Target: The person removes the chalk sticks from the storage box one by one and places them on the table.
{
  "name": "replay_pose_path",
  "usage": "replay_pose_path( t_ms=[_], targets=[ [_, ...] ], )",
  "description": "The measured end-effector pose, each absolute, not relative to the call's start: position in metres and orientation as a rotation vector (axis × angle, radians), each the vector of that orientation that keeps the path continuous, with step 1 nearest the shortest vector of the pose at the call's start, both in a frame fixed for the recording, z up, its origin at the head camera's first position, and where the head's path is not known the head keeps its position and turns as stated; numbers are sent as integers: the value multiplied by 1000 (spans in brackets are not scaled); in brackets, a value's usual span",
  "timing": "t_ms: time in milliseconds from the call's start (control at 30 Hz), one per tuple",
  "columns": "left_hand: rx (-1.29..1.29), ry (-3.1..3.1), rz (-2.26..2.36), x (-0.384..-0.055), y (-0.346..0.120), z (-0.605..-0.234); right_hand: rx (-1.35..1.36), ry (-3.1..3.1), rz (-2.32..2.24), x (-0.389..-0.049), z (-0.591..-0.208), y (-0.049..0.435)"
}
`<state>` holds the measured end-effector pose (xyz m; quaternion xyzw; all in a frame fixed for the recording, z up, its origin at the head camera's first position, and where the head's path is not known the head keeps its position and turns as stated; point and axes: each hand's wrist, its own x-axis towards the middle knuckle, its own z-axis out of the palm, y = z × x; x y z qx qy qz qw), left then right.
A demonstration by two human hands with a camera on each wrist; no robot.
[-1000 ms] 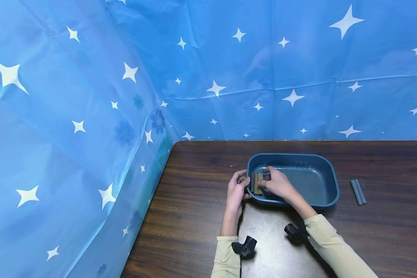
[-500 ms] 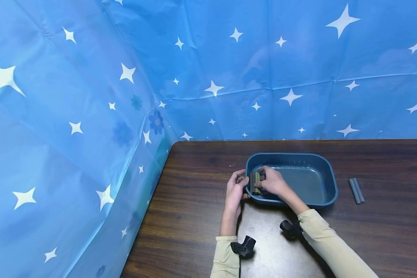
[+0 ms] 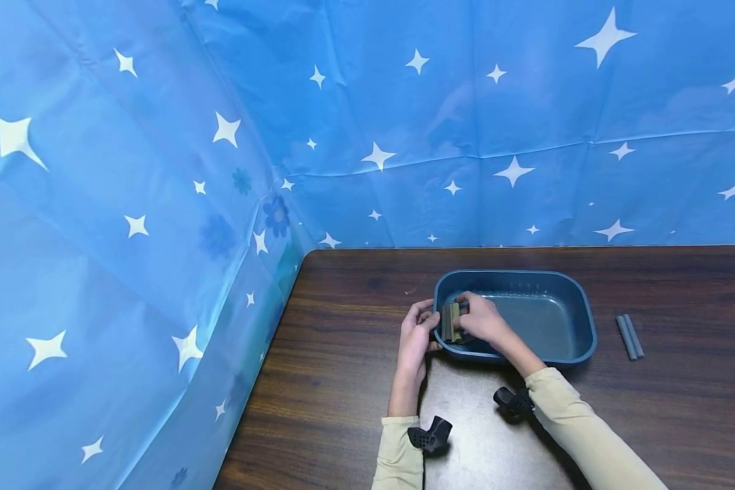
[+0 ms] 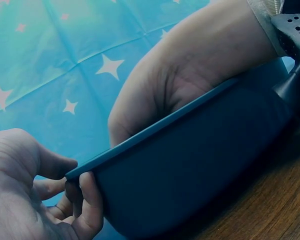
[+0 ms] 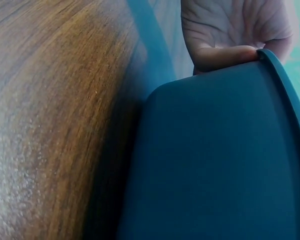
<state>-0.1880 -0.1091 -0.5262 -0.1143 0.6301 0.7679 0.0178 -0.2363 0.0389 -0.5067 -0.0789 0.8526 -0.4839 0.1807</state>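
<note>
A dark blue rectangular basin sits on the wooden table. My left hand holds its left end, with the thumb at the rim and fingers against the outside wall in the left wrist view. Inside, along that left wall, several short sticks lie side by side, grey-brown to olive. My right hand reaches over the front rim and has its curled fingers at the rightmost olive stick. In the left wrist view the right hand's fingertips are hidden behind the basin wall.
To the right of the basin, two grey-blue sticks lie together on the table. Blue cloth with white stars hangs behind and along the left side. Each wrist carries a black camera mount.
My right hand has moved slightly left with the olive stick, toward the other sticks at the basin's left wall. The left hand keeps its hold on the rim.
</note>
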Motion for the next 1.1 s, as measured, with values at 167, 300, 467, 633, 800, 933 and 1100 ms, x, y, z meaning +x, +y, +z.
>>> replay_pose_path(
  t_ms=[167,300,467,633,800,933,1100],
  targets=[
    [-342,1964,2391,-188,-109,-527,-240,2394,-1414,-236,-507,43],
    [-343,1952,2396,-189,-109,-528,-245,2387,-1418,-236,-507,46],
    [-348,1944,2400,-189,-109,-529,-236,2342,-1454,-235,-506,48],
    [-359,1936,2403,-189,-109,-528,-227,2316,-1455,-236,-504,52],
    [-357,1934,2403,-189,-110,-527,-237,2312,-1459,-237,-502,56],
    [-369,1928,2401,-190,-109,-528,-245,2309,-1468,-237,-501,59],
    [-363,1932,2405,-190,-109,-529,-240,2304,-1493,-237,-499,65]
  ],
)
